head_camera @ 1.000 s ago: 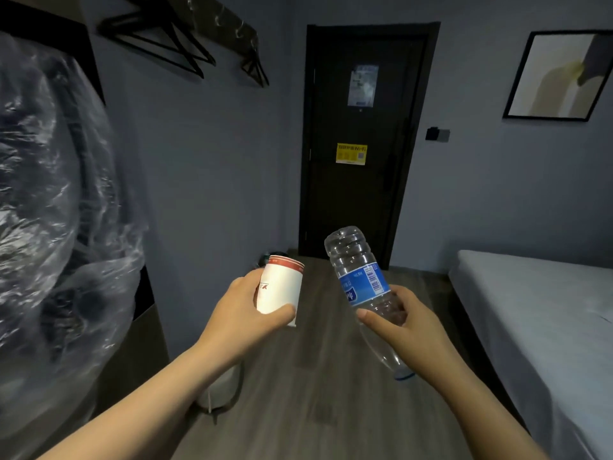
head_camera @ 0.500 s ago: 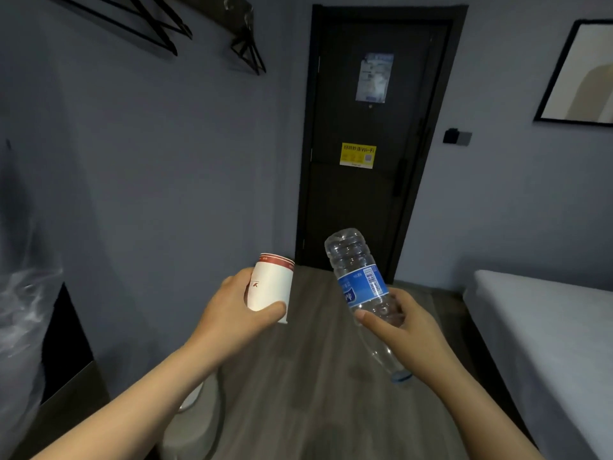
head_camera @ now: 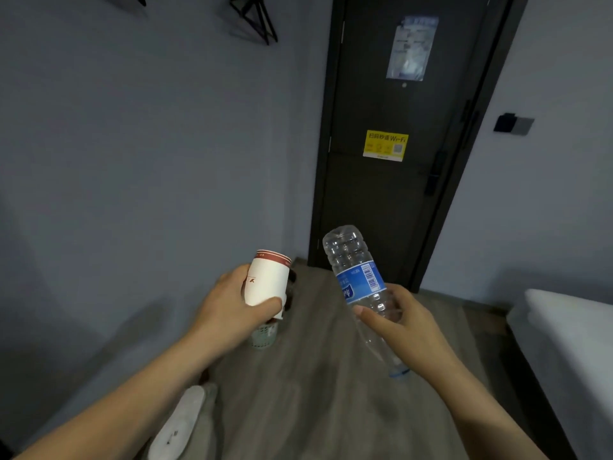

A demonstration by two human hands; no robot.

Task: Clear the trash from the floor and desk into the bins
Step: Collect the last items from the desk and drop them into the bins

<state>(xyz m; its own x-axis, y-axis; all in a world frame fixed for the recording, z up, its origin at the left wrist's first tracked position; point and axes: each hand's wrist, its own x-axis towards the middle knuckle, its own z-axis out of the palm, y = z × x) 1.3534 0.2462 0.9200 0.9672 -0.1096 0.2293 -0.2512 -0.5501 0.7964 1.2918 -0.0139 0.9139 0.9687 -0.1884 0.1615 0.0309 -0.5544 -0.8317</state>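
Observation:
My left hand [head_camera: 229, 310] grips a white paper cup [head_camera: 267, 280] with a red rim, held at mid-height in front of me. My right hand [head_camera: 404, 323] is closed on a clear plastic water bottle [head_camera: 358, 277] with a blue label, tilted with its base up and its cap end pointing down toward the floor. Just below the cup stands a small pale green perforated bin [head_camera: 263, 336] on the floor by the left wall, mostly hidden behind my left hand. A dark object shows right behind the cup.
A dark door [head_camera: 398, 144] with a yellow Wi-Fi sticker closes the end of the wooden floor [head_camera: 315, 393]. A white bed [head_camera: 570, 343] runs along the right. A white rounded object [head_camera: 179, 423] lies on the floor at lower left. Black hangers [head_camera: 258, 18] hang on the left wall.
The view has advanced toward the door and turned right; the plastic-wrapped item at the left has left the frame. The green bin came into sight under the cup. Both hands keep their hold.

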